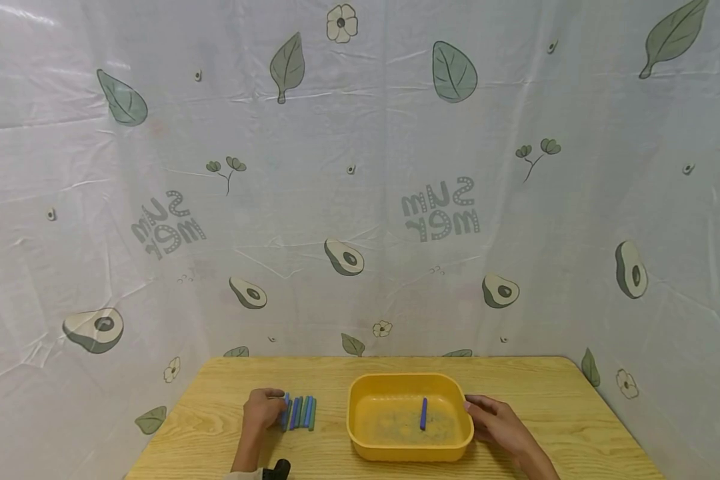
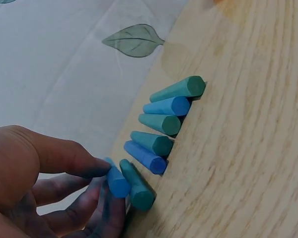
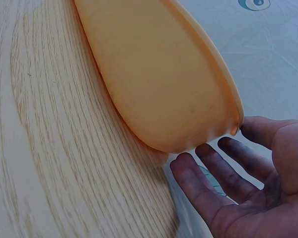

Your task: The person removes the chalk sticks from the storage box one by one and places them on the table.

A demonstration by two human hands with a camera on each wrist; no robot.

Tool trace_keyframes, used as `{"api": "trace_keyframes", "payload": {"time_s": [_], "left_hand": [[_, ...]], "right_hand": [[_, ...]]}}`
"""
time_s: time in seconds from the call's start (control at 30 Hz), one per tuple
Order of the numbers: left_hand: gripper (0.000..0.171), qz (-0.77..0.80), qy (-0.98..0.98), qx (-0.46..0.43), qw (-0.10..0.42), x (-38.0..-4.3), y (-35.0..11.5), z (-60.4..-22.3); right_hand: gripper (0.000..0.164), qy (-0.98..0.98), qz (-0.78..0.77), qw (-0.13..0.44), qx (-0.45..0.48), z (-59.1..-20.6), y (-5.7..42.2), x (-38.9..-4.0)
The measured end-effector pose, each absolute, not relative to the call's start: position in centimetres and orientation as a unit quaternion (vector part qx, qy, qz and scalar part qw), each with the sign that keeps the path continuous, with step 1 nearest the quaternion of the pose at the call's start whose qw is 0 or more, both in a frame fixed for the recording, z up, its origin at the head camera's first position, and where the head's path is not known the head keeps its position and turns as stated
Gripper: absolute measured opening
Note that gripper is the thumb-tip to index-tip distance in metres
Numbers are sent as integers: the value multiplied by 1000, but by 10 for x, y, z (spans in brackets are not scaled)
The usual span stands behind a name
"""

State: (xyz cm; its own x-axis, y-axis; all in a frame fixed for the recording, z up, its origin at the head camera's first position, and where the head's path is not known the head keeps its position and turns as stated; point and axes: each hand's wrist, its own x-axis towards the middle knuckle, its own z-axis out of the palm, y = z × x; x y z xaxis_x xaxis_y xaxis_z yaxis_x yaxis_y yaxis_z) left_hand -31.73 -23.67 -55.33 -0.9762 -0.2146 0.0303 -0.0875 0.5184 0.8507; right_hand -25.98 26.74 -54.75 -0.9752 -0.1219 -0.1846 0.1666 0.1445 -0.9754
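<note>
At the left end of a row of chalk sticks (image 1: 309, 415), my left hand (image 1: 264, 408) pinches a light blue chalk stick (image 2: 119, 184) between thumb and fingers. Right beside it lies a dark teal chalk stick (image 2: 139, 191). Further along the row are a blue stick (image 2: 145, 157) and several green and blue ones. My right hand (image 1: 499, 423) is at the right end of a yellow plastic tub (image 1: 411, 455). Its thumb touches the rim, and its loosely bent fingers are by the outer wall. One violet-blue chalk stick (image 1: 423, 414) lies inside the tub.
Everything stands on a light wood-grain table (image 1: 534, 377). A pale curtain (image 1: 372, 200) printed with leaves and avocados hangs behind it and along both sides. Grey-blue chalk dust marks the tub's floor. A black object (image 1: 281, 469) sits by the left sleeve.
</note>
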Motion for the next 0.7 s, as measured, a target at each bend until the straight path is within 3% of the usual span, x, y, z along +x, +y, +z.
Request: {"api": "trace_keyframes", "payload": {"time_s": [0.7], "left_hand": [[40, -432, -895, 85, 71, -311, -237, -550]], "right_hand": [[73, 749, -654, 107, 8, -549, 267, -260]]}}
